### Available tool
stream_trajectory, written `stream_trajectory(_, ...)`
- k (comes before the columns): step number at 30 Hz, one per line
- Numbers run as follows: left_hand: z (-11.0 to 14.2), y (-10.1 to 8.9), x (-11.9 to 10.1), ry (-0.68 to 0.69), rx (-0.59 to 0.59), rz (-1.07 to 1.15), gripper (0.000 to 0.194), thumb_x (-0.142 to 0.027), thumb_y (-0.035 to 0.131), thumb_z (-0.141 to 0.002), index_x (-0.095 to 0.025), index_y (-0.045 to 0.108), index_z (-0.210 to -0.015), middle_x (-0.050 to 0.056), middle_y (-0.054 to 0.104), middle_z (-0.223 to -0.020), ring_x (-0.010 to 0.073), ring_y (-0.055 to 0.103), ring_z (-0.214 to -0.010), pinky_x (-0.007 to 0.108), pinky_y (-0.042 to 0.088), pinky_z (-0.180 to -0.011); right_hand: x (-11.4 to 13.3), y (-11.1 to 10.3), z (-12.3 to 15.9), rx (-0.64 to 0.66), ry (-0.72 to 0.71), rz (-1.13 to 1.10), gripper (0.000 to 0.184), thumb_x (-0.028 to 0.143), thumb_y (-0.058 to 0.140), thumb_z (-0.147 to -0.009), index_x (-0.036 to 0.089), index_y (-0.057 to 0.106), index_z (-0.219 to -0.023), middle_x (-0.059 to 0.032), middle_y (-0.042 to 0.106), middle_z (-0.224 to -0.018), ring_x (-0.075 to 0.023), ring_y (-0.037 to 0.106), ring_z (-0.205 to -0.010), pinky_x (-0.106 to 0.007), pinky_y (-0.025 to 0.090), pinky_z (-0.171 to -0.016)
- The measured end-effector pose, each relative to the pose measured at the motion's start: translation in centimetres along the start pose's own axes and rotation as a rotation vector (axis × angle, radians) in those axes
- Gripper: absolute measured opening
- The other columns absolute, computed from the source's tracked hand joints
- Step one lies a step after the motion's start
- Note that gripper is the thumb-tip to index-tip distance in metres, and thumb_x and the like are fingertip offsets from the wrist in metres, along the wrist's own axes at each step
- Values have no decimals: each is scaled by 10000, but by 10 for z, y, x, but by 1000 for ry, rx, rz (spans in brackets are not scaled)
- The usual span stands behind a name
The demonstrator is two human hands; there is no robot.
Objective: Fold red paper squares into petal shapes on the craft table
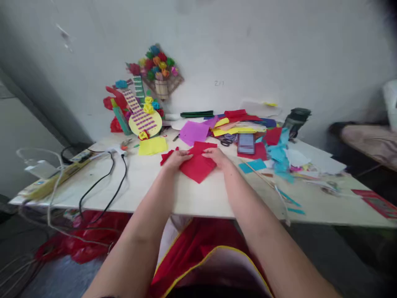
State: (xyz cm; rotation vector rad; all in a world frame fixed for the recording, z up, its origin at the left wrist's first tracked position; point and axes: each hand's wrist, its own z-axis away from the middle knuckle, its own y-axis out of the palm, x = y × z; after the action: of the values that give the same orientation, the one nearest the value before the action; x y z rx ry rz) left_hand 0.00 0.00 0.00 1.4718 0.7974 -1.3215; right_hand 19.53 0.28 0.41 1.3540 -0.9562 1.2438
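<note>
A piece of red crepe paper (198,169) is held just above the table between both hands, its lower end coming to a point toward me. My left hand (179,158) pinches its left edge, fingers closed. On the opposite edge my right hand (215,156) is closed too, thumb on top of the paper. Behind them lies another red paper piece (204,145), partly covered. A crumpled red scrap (166,157) rests by the left hand. Black scissors (226,142) lie beyond the right hand.
Yellow paper (153,146) and purple paper (194,131) lie at the back. Paper-flower crafts (145,121) lean on the wall. Black cables (119,190) and a power strip (56,180) occupy the left side. Blue scraps (252,165), a stick (259,174) and a dark bottle (296,122) are right.
</note>
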Motion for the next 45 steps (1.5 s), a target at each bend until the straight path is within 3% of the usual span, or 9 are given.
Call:
stream_trajectory(8,-1,-3,1,0,26,16,409,-240,818,-517,-97,698,-881,75,707,-743,169,654,-668,284,516,-673,2,0,0,-11,-9,-34,206,109,731,-509,157,623,-678,30,640,-595,-118,587,-590,-274,453,-676)
stream_trajectory(19,-2,-4,2,37,-35,65,323,-177,780,-546,-104,714,-854,82,712,-754,173,653,-694,302,510,-742,2,0,-2,-9,5,-12,165,62,634,-606,154,676,-737,3,664,-631,-117,591,-602,-275,464,-687)
stream_trajectory(25,-3,-9,2,43,79,45,375,-193,713,-628,-114,703,-995,110,717,-883,197,658,-799,333,486,-820,2,-1,-1,17,-61,68,213,76,576,-608,169,706,-749,1,675,-677,-120,577,-629,-272,450,-690)
stream_trajectory(30,-5,-13,4,50,93,34,367,-186,690,-645,-127,704,-1007,110,716,-907,202,656,-813,350,474,-841,-1,-2,-4,30,-61,61,214,93,574,-597,177,708,-741,-1,672,-678,-129,571,-636,-278,443,-682)
stream_trajectory(37,-9,-14,7,72,54,42,358,-186,700,-623,-141,715,-978,92,720,-879,202,654,-798,347,477,-823,-1,-1,-4,41,-112,59,199,114,588,-577,173,705,-727,1,662,-650,-132,564,-625,-268,425,-655)
stream_trajectory(45,-7,-10,4,158,-26,26,311,-218,718,-590,-153,728,-894,68,719,-846,187,643,-778,303,478,-778,2,3,-3,-35,-188,91,180,123,562,-569,170,688,-687,8,652,-670,-134,557,-667,-281,423,-718)
